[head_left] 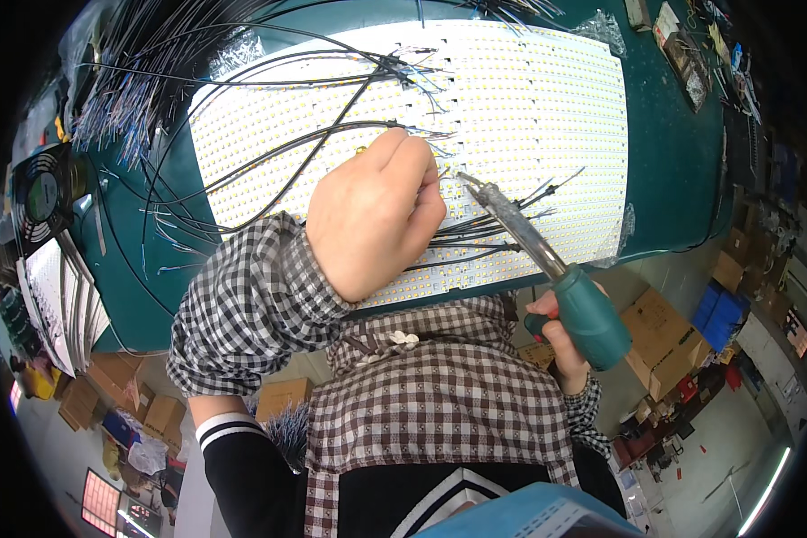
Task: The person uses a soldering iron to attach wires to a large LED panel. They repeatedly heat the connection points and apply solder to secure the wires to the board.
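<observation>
My right hand [560, 336] grips the green handle of a soldering iron [592, 314]. Its metal barrel slants up and left, and the narrow tip points down at the middle of a white LED panel [565, 108]. My left hand [377, 211] is closed in a pinch over the panel, just left of the tip. A thin wire end [445, 172] shows at its fingertips; most of what they hold is hidden behind the knuckles. Black cables [305, 139] with stripped, fanned-out ends lie across the panel above and below my left hand. Rows of small yellowish LEDs cover the panel.
A thick bundle of cables [134, 99] with bare ends lies at the far left of the green table [672, 179]. Beside it stand a black fan [49, 197] and stacked white panels [63, 296]. Tools and small parts [681, 58] lie far right; cardboard boxes [659, 341] stand beyond the table.
</observation>
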Tool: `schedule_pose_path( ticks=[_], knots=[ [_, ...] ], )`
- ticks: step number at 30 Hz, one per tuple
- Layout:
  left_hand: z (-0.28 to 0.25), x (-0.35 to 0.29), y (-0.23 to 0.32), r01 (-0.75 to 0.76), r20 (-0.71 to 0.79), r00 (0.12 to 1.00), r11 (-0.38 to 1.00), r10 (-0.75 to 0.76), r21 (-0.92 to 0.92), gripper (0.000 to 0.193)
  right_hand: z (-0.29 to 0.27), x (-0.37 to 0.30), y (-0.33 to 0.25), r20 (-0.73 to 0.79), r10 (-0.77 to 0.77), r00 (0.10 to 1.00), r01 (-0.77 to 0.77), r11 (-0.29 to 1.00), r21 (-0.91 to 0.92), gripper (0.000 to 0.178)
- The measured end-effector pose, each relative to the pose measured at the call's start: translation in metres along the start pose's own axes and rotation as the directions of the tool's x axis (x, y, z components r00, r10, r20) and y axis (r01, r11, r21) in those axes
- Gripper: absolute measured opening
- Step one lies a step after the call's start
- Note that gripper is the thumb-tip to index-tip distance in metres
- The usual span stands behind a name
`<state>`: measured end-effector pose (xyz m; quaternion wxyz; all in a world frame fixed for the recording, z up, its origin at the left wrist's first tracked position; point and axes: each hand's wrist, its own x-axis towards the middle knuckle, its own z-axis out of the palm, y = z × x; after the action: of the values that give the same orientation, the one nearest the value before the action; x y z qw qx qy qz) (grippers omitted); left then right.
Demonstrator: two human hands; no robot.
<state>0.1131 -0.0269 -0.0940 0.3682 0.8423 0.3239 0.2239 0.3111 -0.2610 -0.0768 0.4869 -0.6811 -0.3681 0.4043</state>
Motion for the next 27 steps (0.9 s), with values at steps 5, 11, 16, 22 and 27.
schedule_pose_path(
  ticks=[5,11,16,22,27],
  knots=[
    [-0.004,0.001,0.003,0.024,0.025,0.999,0.999,-0.025,0.027,0.013,-0.002,0.002,-0.006,-0.020,0.014,1.000,-0.014,1.000,0.006,0.060],
    [-0.006,0.001,0.003,0.067,0.043,0.997,0.997,-0.066,-0.030,0.011,-0.002,0.001,-0.006,-0.031,0.093,0.995,-0.089,0.990,0.109,0.062],
    [-0.016,0.007,-0.003,0.038,0.096,0.995,0.987,-0.023,-0.155,0.007,0.005,0.005,-0.020,-0.092,0.100,0.991,-0.100,0.995,0.010,0.060],
    [-0.012,0.017,-0.002,0.094,0.123,0.989,0.988,-0.078,-0.124,0.007,0.003,0.006,-0.019,-0.100,0.072,0.992,-0.070,0.997,0.022,0.058],
    [-0.012,0.016,-0.002,0.103,0.125,0.988,0.986,-0.087,-0.130,0.007,0.001,0.006,-0.017,-0.056,0.089,0.994,-0.087,0.996,0.029,0.053]
  ],
)
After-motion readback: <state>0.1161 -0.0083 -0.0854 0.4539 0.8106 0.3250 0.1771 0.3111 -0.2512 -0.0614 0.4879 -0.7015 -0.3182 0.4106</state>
